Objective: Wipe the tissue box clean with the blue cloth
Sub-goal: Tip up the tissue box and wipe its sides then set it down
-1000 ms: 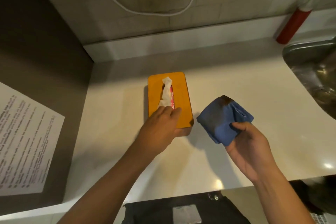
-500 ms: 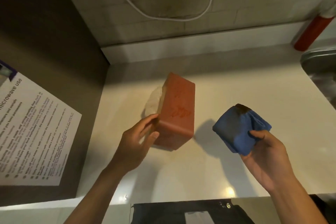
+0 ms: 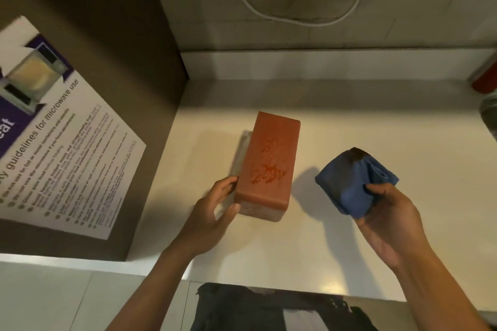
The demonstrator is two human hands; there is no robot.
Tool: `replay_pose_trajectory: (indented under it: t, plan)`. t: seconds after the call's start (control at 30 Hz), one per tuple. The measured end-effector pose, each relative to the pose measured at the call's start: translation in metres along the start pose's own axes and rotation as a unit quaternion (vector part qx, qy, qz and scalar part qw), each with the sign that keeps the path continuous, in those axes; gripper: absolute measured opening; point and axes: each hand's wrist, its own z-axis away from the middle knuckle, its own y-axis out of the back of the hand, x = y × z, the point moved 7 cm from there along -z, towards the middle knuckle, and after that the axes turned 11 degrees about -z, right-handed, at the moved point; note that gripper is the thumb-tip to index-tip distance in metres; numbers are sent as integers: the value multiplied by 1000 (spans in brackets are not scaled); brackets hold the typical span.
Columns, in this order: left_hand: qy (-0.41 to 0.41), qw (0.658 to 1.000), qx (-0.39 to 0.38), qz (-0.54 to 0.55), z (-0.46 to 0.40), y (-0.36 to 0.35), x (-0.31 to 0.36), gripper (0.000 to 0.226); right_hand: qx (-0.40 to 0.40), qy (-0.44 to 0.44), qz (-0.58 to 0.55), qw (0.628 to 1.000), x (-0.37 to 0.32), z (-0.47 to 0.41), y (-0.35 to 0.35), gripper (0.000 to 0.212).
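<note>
Left of centre: left hand [image 3: 212,209] grasping the near left corner of the tissue box [image 3: 267,166]. Centre frame on the counter [image 3: 349,250], tipped on its side, long axis running near to far, leaning slightly right, smeared red face upward. Right: right hand [image 3: 387,212] clutching the bunched blue cloth [image 3: 352,183], apart from the box. Wiping apparently not yet begun; smears remaining.

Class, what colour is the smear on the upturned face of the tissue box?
Glossy red smear on the orange-brown tissue box, clearest in the head view.
</note>
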Motion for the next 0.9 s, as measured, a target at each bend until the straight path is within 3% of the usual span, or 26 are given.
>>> replay_pose_trajectory:
  t: [0.23,0.47,0.6,0.9]
  plan:
    - [-16,1000,8,6,2,0,6,47,0,0,0,1000,3,-3,3,44]
    - [-90,996,8,0,-10,5,46,41,20,17,0,1000,-4,-3,14,45]
    - [-123,991,19,51,-20,13,77,35,23,28,-9,999,-9,-5,19,46]
    - [-113,987,-10,112,-37,26,86,38,2,59,30,998,-19,-9,16,46]
